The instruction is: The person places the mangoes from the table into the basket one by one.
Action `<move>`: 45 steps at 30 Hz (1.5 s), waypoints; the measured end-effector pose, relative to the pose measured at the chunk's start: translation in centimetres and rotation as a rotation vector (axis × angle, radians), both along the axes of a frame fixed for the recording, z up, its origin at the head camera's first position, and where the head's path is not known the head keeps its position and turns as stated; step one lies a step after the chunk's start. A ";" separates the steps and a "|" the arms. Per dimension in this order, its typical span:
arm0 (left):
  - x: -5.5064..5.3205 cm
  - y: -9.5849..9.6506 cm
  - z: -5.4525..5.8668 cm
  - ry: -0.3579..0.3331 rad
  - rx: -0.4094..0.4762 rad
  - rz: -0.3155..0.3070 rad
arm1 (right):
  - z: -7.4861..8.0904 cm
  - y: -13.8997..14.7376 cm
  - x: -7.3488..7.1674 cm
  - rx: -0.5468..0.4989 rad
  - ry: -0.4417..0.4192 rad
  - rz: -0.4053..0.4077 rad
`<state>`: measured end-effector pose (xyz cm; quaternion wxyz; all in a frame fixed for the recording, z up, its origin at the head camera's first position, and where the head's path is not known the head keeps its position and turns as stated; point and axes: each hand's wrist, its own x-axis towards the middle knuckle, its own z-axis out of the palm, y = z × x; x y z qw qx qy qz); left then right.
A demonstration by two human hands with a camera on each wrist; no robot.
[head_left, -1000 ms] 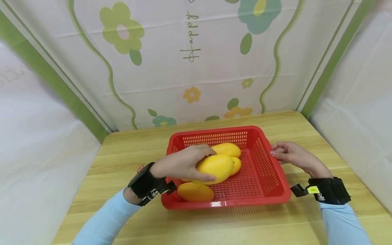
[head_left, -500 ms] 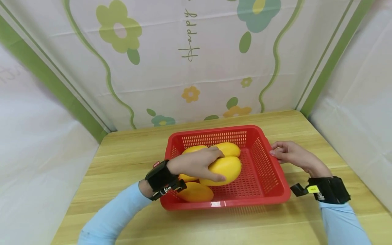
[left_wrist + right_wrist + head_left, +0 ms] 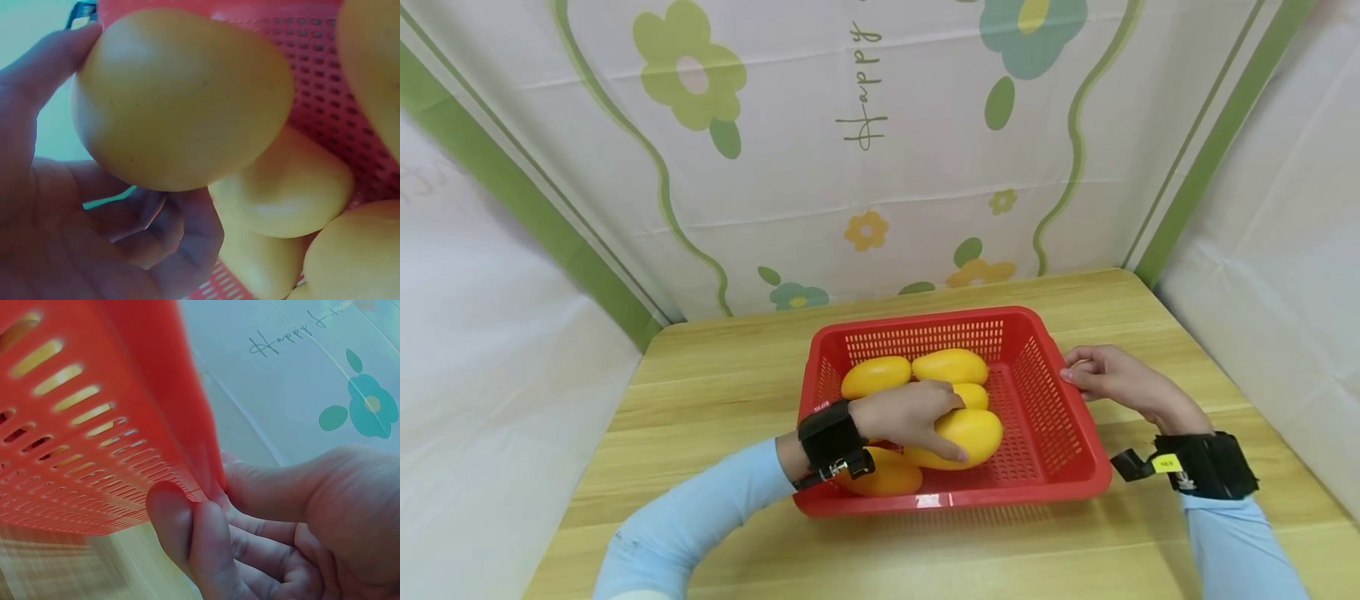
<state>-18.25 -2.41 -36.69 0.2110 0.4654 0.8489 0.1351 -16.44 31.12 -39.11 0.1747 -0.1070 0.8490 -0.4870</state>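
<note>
My left hand (image 3: 910, 414) grips a yellow mango (image 3: 973, 435) between thumb and fingers, low inside a red plastic basket (image 3: 1022, 493). The left wrist view has this mango (image 3: 181, 100) large, thumb on one side and curled fingers beneath, with other mangoes (image 3: 294, 187) beside it. Several more lie in the basket's left and middle: one mango (image 3: 876, 375) at the back left, another mango (image 3: 951, 367) beside it, and a mango (image 3: 891, 475) at the front left, partly behind my wrist. My right hand (image 3: 1112, 379) pinches the basket's right rim (image 3: 194, 425), thumb against fingers.
The basket stands on a wooden table (image 3: 715, 383). A white cloth with printed flowers (image 3: 790, 183) hangs behind, and white cloth walls (image 3: 1270, 250) flank both sides. Inside, the basket's right part shows its bare slotted floor (image 3: 1018, 442).
My left hand has carried the gripped mango rightward and toward the basket's front, uncovering the mangoes at the back left. My right hand has stayed on the rim.
</note>
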 end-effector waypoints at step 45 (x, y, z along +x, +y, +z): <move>3.3 2.9 -3.2 0.421 -0.206 0.042 | -0.1 0.3 0.0 -0.019 0.012 0.017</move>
